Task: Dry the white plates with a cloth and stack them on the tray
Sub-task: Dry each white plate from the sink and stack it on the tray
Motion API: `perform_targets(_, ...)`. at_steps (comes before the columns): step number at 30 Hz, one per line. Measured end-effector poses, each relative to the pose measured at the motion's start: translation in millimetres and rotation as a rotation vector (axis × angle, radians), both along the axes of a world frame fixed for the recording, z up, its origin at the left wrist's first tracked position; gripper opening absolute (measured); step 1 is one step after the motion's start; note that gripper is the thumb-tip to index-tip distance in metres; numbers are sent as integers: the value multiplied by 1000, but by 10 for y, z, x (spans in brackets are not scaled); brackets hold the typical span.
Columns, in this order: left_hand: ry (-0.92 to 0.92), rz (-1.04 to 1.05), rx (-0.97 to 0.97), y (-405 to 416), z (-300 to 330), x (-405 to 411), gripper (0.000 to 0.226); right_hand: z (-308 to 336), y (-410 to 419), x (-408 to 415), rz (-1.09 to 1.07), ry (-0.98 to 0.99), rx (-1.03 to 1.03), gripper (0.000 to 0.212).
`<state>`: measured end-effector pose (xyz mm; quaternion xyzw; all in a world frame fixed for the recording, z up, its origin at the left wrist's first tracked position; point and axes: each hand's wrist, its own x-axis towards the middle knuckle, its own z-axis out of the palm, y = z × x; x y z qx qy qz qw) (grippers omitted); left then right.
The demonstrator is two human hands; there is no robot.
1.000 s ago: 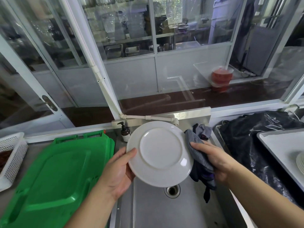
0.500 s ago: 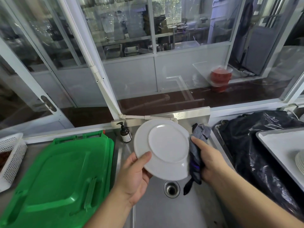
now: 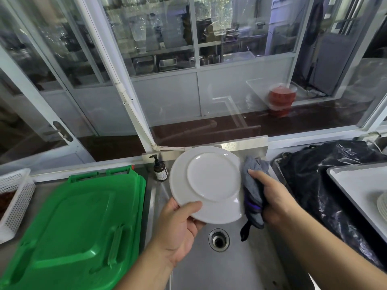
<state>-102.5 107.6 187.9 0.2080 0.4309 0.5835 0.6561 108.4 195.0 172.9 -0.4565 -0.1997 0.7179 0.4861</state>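
Left hand (image 3: 178, 227) grips plate (image 3: 206, 184) (underside up); right hand (image 3: 276, 197) holds cloth (image 3: 252, 189).

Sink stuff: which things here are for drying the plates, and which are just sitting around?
For the job:
white plate, gripped by the left hand
grey cloth, gripped by the right hand
tray on the right, with stacked plates

Just sitting around:
green lid
soap bottle
white basket
black plastic bag
sink

A steel counter (image 3: 48, 190) carries a green lid (image 3: 69, 229), a white perforated basket (image 3: 15, 197) and a pump bottle (image 3: 160, 171).
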Motion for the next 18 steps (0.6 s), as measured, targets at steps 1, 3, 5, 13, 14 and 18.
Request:
perform_targets(1,-20,-7,-11,17,19,-50,35,45,27,50,15,-5,21,26)
perform_targets(3,-22,-8,-43,76,92,-135,34,111,60,110,44,-11,38,25)
perform_targets(5,54,1,-57,133,143,-166,48,125,58,85,63,-23,42,30)
perform_targets(13,48,254,-15,64,85,250,42,-21,-92,-245,-190,-33,52,24)
perform_targets(14,13,274,-5,60,81,326,36,-55,-130,-300,-215,-26,44,24)
perform_targets(18,-72,279,-11,25,72,491,26,-155,-215,-419,-242,19,-38,32)
